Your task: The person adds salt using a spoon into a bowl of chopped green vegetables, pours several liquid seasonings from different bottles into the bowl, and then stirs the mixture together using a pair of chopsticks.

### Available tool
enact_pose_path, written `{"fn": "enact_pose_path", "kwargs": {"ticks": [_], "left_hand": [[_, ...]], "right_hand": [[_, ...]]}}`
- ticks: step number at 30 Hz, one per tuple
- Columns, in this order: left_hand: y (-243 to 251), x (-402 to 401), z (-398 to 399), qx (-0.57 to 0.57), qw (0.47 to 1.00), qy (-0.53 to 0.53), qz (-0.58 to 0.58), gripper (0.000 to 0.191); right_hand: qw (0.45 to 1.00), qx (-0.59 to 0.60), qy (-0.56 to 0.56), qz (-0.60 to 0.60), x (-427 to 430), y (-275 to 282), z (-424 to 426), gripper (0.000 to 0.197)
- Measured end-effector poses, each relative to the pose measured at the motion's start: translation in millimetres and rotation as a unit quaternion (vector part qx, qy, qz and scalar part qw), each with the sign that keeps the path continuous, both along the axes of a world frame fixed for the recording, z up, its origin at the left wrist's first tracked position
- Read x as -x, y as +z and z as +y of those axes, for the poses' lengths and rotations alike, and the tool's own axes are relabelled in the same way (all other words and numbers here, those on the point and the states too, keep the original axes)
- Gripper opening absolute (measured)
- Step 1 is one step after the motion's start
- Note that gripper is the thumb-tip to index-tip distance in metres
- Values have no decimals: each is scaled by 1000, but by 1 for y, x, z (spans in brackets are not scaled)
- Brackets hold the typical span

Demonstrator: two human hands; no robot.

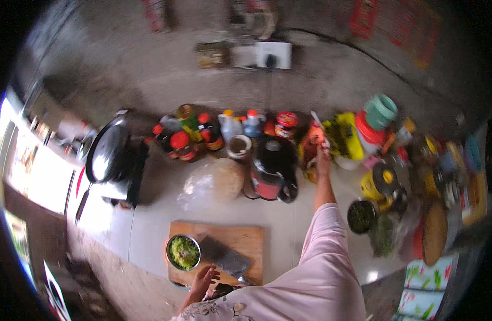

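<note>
My left hand is held low over the front edge of a wooden cutting board, fingers apart and nothing in them. Just beyond it, a metal bowl of chopped green vegetable stands on the board's left side. Across the board lies a flat, dark grey blade, apparently a cleaver's; its handle is not clear. My right hand reaches far across the table to a red and yellow bag near the wall. A pale handle sticks up there. Blur hides whether the fingers grip anything.
Left of the table's middle is a wok on a stove. Several sauce bottles line the wall, behind a plastic-wrapped round stack and a black and red cooker. On the right stand a yellow kettle and a dark bowl.
</note>
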State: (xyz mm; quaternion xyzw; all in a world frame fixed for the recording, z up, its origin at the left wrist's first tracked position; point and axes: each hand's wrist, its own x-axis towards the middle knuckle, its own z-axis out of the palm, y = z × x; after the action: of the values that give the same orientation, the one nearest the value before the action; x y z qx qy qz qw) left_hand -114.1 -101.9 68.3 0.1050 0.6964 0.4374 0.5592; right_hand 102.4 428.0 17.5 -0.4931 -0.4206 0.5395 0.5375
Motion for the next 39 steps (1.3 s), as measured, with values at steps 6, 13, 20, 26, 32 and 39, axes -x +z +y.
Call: {"fn": "enact_pose_path", "kwargs": {"ticks": [6,13,20,26,32,39], "left_hand": [[7,3,8,-1,999,-34,38,39],[0,7,1,-30,998,-35,36,39],[5,35,-16,-119,990,58,41,44],[-3,70,-44,-150,975,155,50,36],[-21,104,-87,-151,967,204,33,35],[-29,149,-122,-117,966,232,-8,32]], "right_hand": [[984,9,-63,165,-8,-32,31,43],[949,-129,-275,-86,-40,2,-38,35],[967,-237,-93,29,26,190,-162,42],[881,-424,201,-66,145,213,-241,36],[760,-312,517,-240,281,208,-304,17],[835,-123,480,-239,397,110,-230,25]]}}
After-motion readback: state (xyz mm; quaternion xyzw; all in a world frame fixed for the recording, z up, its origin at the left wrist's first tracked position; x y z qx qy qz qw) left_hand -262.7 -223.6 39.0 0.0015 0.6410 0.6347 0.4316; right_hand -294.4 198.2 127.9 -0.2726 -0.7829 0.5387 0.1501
